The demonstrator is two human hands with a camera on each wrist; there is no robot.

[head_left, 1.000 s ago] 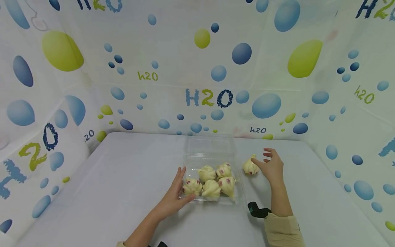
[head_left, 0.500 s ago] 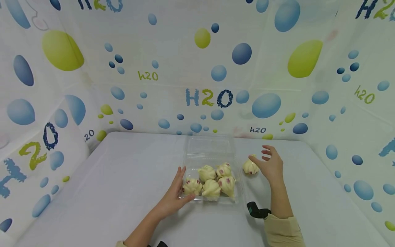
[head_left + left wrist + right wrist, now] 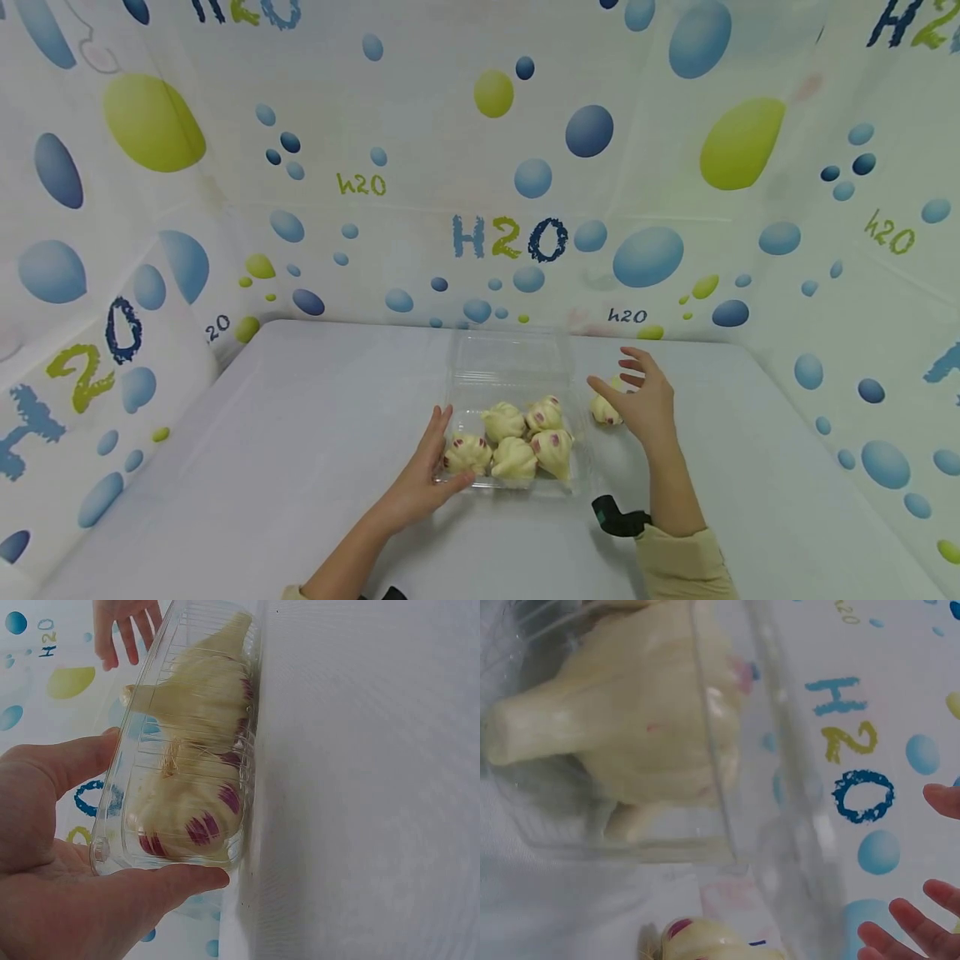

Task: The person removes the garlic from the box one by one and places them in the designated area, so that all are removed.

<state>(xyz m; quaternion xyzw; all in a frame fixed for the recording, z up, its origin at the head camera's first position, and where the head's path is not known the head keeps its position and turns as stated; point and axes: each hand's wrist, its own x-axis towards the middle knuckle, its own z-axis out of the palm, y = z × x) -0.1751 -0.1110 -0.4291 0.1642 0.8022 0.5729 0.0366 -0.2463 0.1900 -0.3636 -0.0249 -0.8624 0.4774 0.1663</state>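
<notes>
A clear plastic clamshell box (image 3: 459, 398) stands with its lid (image 3: 510, 357) folded back, holding several garlic bulbs (image 3: 513, 458). My left hand (image 3: 422, 483) rests on the box's front left corner, thumb along the front and straight fingers along the left side; the left wrist view shows the hand (image 3: 56, 847) spanning that corner. To the right of the box, one more garlic bulb (image 3: 602, 411) lies on the table, partly hidden by my right hand (image 3: 647, 403). That hand hovers above it, fingers spread and holding nothing. The right wrist view shows the box (image 3: 675, 851) close up.
A white cloth covers the table (image 3: 322, 417). A printed curtain (image 3: 420, 133) with blue and green spots encloses the back and sides. A black wrist device (image 3: 621, 517) sticks out below my right hand.
My right hand has moved slightly left and up, its thumb passing over the loose garlic bulb toward the box. The bulb, the box and my left hand stay where they were.
</notes>
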